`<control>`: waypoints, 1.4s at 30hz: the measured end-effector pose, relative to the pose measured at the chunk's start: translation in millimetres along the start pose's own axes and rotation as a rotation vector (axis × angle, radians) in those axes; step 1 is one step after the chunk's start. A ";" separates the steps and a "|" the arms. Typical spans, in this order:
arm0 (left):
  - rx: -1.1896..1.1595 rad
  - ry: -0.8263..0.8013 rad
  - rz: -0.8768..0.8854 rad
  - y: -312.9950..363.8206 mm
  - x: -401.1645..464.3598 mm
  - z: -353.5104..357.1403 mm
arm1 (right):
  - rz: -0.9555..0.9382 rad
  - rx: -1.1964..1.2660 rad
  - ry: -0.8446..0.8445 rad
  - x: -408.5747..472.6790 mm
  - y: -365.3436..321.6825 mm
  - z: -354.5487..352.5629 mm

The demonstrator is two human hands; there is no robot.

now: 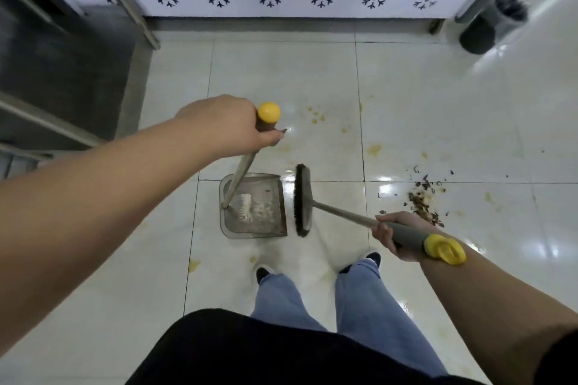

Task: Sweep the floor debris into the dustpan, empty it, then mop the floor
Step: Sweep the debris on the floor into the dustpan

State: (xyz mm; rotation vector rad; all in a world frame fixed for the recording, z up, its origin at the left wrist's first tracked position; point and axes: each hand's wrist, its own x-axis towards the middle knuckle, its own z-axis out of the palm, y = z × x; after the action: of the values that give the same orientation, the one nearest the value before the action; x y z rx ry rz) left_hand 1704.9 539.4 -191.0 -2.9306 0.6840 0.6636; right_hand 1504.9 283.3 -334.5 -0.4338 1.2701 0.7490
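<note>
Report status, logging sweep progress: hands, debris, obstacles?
Left hand grips dustpan handle, right hand grips broom. Debris pile unswept, right of broom. Nothing between them.

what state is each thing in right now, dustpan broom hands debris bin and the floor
dustpan: on the floor, pale bits inside
broom: head at the dustpan's open edge
left hand: grips the dustpan handle below its yellow knob
right hand: grips the broom handle
debris pile: loose on the floor, unswept
bin: upright, bag-lined
floor: glossy, yellowish stains
</note>
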 end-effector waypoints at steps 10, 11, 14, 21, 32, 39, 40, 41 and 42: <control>0.052 -0.051 0.182 239.1 75.4 -19.8 | -0.077 0.057 0.118 -76.5 -102.5 -197.1; 0.063 -0.061 0.205 259.9 80.2 -20.4 | -0.094 0.072 0.134 -82.2 -109.9 -214.3; 0.088 -0.112 0.263 316.0 92.1 -21.9 | -0.122 0.190 0.091 -98.0 -124.1 -258.4; 0.174 -0.078 0.374 397.2 109.9 -30.7 | -0.108 0.123 0.048 -127.4 -120.7 -305.2; 0.206 -0.024 0.456 397.2 132.9 -55.2 | -0.357 0.085 0.184 -171.2 -110.6 -289.8; 0.205 -0.071 0.490 401.1 145.6 -49.4 | -0.450 -0.232 0.616 -176.1 -150.0 -313.8; 0.206 -0.061 0.478 403.9 148.8 -50.1 | -0.467 -0.261 0.662 -176.7 -161.6 -320.6; 0.212 -0.049 0.466 408.4 151.9 -52.1 | -0.485 -0.272 0.692 -178.0 -174.4 -329.0; 0.213 -0.041 0.455 414.2 155.5 -55.3 | -0.498 -0.269 0.710 -179.2 -187.9 -338.7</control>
State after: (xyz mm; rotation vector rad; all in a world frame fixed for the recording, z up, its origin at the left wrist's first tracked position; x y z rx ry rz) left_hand 1672.5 94.7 -190.7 -2.5739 1.3450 0.6290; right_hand 1384.3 -121.2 -272.0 -1.2645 1.6207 0.3343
